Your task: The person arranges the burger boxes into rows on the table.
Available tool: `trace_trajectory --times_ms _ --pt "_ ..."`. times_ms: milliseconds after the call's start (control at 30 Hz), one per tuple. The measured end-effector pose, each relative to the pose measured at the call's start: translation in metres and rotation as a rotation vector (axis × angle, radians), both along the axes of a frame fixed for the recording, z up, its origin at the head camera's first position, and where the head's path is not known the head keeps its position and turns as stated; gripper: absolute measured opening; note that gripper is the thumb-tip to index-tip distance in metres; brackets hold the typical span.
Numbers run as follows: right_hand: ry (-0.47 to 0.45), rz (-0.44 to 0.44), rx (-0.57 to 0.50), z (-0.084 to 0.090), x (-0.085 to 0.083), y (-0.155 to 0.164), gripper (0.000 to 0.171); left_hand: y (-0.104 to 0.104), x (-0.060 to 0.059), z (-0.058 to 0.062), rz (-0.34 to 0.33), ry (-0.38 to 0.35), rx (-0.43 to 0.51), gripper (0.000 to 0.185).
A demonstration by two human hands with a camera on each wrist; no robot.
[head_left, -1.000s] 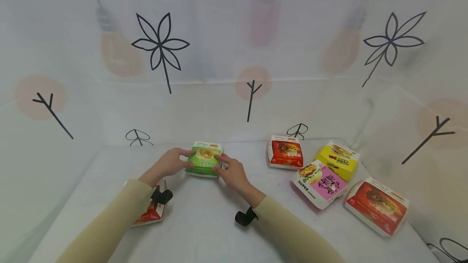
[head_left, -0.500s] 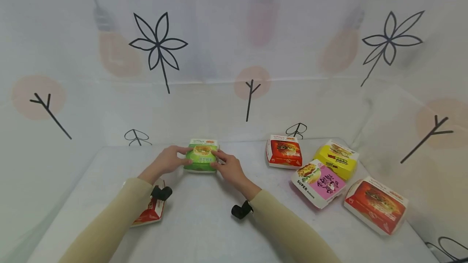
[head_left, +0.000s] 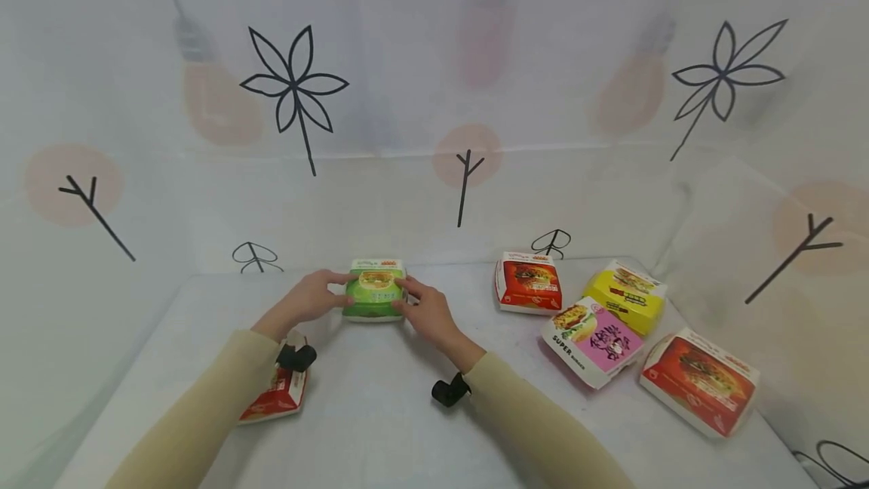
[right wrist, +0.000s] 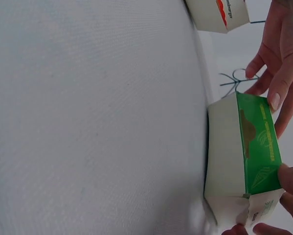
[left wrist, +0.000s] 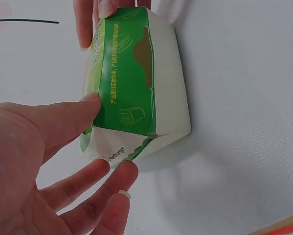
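At the back of the white table sits a green burger box [head_left: 375, 302], printed with a burger and white at its far edge. My left hand [head_left: 314, 297] holds its left side, and my right hand [head_left: 431, 315] holds its right side. In the left wrist view the left thumb [left wrist: 73, 117] lies at the front corner of the box, with several fingertips against the white end panel. The right wrist view shows the box's green front flap [right wrist: 259, 147] and white lower wall, with the right thumb [right wrist: 278, 93] at the upper front edge.
A red burger box [head_left: 281, 395] lies partly hidden under my left forearm. On the right are another red box [head_left: 529, 283], a yellow box [head_left: 627, 299], a pink-and-white box [head_left: 596, 342] and a larger red box [head_left: 702, 383]. A printed cloth backdrop [head_left: 380, 202] rises behind.
Both hands have shifted the green burger box slightly back and to the left. Over the last half second, hands and box have stayed almost still.
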State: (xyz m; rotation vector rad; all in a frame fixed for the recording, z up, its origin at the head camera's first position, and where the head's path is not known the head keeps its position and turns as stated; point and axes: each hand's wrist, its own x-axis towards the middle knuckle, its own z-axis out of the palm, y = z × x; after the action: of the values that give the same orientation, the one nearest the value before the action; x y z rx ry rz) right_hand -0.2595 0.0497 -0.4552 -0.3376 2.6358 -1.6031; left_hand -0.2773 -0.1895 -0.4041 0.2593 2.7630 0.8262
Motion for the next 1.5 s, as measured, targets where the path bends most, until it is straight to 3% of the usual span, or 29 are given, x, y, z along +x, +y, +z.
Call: trace_trajectory --times_ms 533,767,1000,1200,1500 --pt "-0.027 -0.026 -0.007 0.001 -0.003 0.001 0.046 0.0 -0.001 -0.003 -0.017 0.025 0.019 0.056" --pt "-0.037 -0.028 -0.02 -0.001 -0.003 0.001 0.046 -0.011 0.004 0.005 -0.017 0.035 0.026 0.057" --pt "-0.031 -0.029 -0.018 -0.004 -0.004 0.003 0.045 -0.034 0.011 0.017 -0.051 0.067 0.022 0.052" --pt "-0.018 -0.022 -0.024 -0.004 -0.003 0.004 0.044 -0.065 0.023 0.023 -0.066 0.074 0.023 0.051" --pt "-0.018 -0.037 -0.014 -0.002 -0.001 0.006 0.043 -0.116 0.051 0.021 -0.097 -0.006 0.031 0.055"
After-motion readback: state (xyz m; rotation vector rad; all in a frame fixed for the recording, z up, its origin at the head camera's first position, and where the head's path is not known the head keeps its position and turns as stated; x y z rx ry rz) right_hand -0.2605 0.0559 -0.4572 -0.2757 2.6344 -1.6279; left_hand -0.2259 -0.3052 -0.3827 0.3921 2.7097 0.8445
